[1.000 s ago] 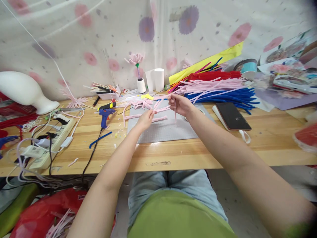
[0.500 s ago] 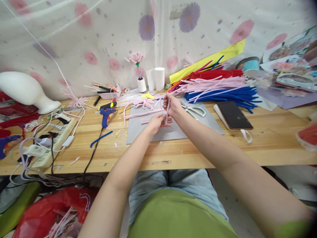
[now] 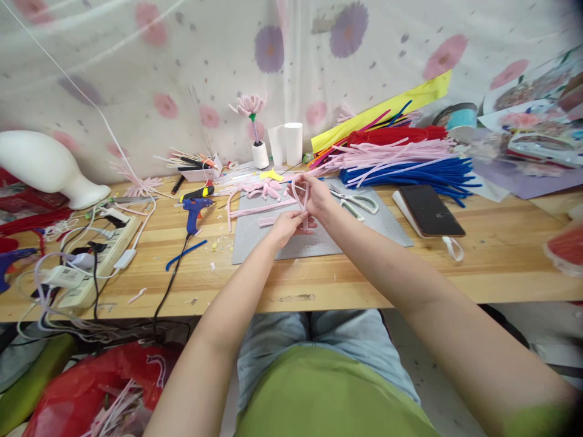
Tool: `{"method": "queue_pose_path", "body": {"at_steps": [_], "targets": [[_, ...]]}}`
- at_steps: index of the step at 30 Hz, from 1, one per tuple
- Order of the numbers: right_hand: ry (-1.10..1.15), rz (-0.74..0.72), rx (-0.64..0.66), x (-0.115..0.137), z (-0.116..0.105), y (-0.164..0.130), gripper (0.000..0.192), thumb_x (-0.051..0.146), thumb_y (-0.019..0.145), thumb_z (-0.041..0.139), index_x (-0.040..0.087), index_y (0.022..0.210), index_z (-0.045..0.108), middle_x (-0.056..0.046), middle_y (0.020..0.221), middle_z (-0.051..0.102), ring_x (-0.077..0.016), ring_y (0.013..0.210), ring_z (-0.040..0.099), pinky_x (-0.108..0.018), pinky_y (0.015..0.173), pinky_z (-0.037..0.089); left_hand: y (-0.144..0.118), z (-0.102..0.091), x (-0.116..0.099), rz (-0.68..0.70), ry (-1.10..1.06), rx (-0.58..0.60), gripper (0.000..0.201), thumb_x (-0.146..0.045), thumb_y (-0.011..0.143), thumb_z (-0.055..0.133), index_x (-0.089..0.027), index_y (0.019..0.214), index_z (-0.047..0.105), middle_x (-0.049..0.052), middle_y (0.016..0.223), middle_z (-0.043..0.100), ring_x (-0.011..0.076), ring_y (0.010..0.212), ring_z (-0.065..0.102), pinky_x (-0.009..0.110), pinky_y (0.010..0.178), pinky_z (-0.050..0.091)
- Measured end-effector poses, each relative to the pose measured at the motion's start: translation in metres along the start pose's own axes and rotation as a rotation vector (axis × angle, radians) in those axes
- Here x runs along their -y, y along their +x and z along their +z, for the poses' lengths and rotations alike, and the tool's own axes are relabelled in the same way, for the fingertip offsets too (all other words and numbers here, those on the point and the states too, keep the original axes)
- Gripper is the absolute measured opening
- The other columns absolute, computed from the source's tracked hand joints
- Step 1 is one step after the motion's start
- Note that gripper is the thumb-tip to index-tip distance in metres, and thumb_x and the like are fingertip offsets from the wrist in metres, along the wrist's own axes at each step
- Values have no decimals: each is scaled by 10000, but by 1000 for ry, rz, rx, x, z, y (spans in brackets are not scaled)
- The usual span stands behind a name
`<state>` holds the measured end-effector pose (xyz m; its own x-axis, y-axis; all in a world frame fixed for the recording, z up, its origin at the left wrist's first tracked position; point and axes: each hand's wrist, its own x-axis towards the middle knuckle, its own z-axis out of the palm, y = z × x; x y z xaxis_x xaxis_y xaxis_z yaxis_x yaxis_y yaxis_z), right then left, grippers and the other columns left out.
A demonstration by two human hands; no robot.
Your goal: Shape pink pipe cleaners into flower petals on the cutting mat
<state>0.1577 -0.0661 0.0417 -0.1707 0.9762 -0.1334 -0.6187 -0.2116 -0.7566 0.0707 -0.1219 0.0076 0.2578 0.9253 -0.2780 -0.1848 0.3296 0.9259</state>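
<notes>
A pale pink pipe cleaner [image 3: 296, 193] is bent into a narrow loop above the grey cutting mat [image 3: 364, 235]. My left hand [image 3: 291, 224] pinches its lower end. Higher up, my right hand [image 3: 316, 193] has its fingers closed on the loop's upper right side. On the mat behind my hands lie pink petal-shaped pieces [image 3: 268, 189], and straight pink pipe cleaners [image 3: 259, 210] lie to the left. Scissors with pale green handles [image 3: 364, 203] rest just right of my right hand.
Bundles of blue [image 3: 410, 176], pink and red pipe cleaners lie at the back right, with a phone [image 3: 432, 211] in front. On the left are a blue glue gun [image 3: 195, 212], its cord and a power strip [image 3: 104, 261]. A pink flower [image 3: 252, 106] stands in a white pot behind.
The top of the pink pipe cleaner has curved over into a rounded loop leaning left. My right hand has shifted slightly; my left hand stays nearly in place.
</notes>
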Motion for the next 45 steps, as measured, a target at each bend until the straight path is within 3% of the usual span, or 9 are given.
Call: {"method": "queue_pose_path", "body": {"at_steps": [7, 13, 22, 24, 27, 31, 34, 41, 45], "targets": [[97, 123, 57, 0, -6, 2, 262, 280, 858, 461, 172, 620, 473, -17, 592, 624, -116, 573, 601, -254, 616, 506, -4, -8, -2, -46, 115, -15, 111, -175, 797, 554, -76, 770, 597, 1, 603, 576, 64, 522, 546, 262, 613, 506], [257, 208, -12, 1, -15, 8, 318, 212, 904, 312, 170, 609, 423, -5, 504, 560, -85, 474, 533, -218, 541, 477, -9, -20, 0, -99, 223, -57, 98, -143, 799, 540, -81, 762, 606, -23, 552, 557, 48, 465, 521, 262, 612, 512], [259, 181, -96, -13, -16, 9, 268, 86, 843, 285, 171, 610, 388, 5, 507, 520, -64, 454, 483, -197, 536, 457, -16, -25, -4, -146, 344, -114, 134, -113, 797, 530, -78, 682, 591, -14, 491, 553, 61, 446, 533, 266, 599, 518], [77, 157, -64, -14, -18, 11, 243, 95, 832, 313, 169, 621, 408, -8, 554, 543, -74, 516, 522, -211, 582, 473, -18, -28, -6, -167, 378, -121, 131, -116, 788, 542, -79, 671, 586, -15, 482, 550, 64, 441, 535, 262, 588, 514], [-515, 82, -16, -1, -35, 13, 73, 115, 758, 477, 168, 708, 469, -27, 696, 599, -112, 648, 572, -255, 636, 481, -22, -40, -8, -180, 448, -184, 121, -124, 770, 565, -83, 657, 579, -14, 488, 552, 63, 436, 533, 251, 567, 505], [-1463, -180, -279, 39, -81, 11, 209, 158, 692, 575, 172, 897, 544, -85, 923, 629, -195, 857, 589, -326, 760, 454, -26, -68, -15, -122, 544, -294, 106, -145, 774, 549, -91, 692, 588, -5, 532, 567, 65, 457, 540, 239, 560, 498], [-1970, -5, -307, 63, -113, 3, 282, 216, 681, 591, 126, 948, 592, -167, 1009, 619, -280, 962, 575, -356, 787, 434, -25, -87, -22, -81, 669, -350, 121, -161, 787, 514, -101, 716, 591, 7, 579, 590, 69, 494, 556, 217, 557, 484], [-2177, 42, -172, 62, -126, -12, 436, 399, 740, 513, 100, 1043, 608, -192, 1071, 605, -283, 1002, 565, -327, 754, 431, -26, -91, -31, 76, 1431, -425, 249, -276, 813, 428, -170, 724, 634, 40, 673, 662, 153, 676, 606, 265, 666, 438], [-2163, 49, -197, 58, -125, -7, 378, 376, 681, 570, 94, 923, 637, -197, 997, 630, -302, 940, 585, -344, 719, 435, -30, -86, -25, 132, 1526, -389, 274, -292, 823, 397, -191, 740, 637, 38, 724, 673, 157, 721, 599, 251, 654, 407]]}}
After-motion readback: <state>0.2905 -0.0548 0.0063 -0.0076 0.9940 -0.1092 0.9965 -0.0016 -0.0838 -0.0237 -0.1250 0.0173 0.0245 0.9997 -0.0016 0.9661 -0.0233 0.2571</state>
